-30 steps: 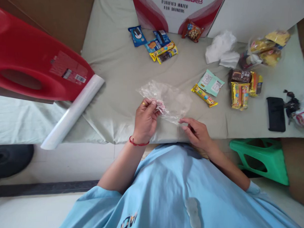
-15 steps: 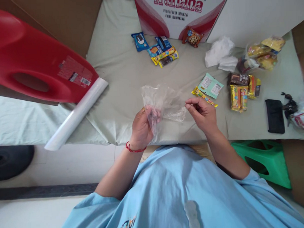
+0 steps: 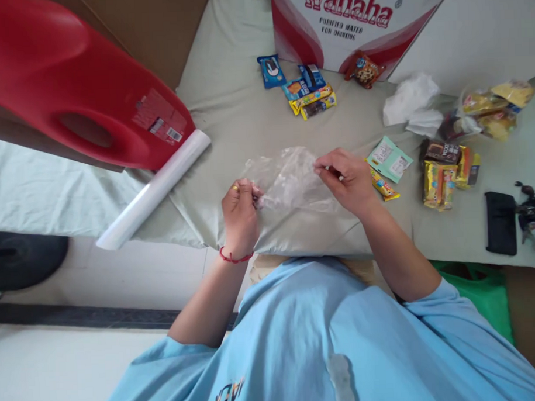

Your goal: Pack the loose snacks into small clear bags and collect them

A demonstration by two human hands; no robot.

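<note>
A clear plastic bag [image 3: 295, 182] is stretched sideways between my two hands, just above the cloth-covered table [image 3: 222, 167]. My left hand [image 3: 241, 213] pinches its left end between thumb and fingers. At the upper right, my right hand [image 3: 348, 180] pinches the bag's edge with thumb and forefinger. The bag looks thin and crinkled, and nothing shows inside it. Close to my right hand lie a mint-green packet [image 3: 389, 159] and a yellow snack stick [image 3: 384, 186].
Blue and yellow snack packs [image 3: 310, 91] lie near the Wahaha carton [image 3: 344, 28], with a brown cookie pack [image 3: 365, 69] against it. To the left are a red jug [image 3: 127, 100] and a plastic roll [image 3: 155, 190]. Rightward are tissues [image 3: 411, 99], more snacks [image 3: 440, 183] and a black phone [image 3: 500, 223].
My right hand has taken hold of the bag's edge, and the bag is now spread wider. My left hand has shifted slightly left. The whole view has turned a little.
</note>
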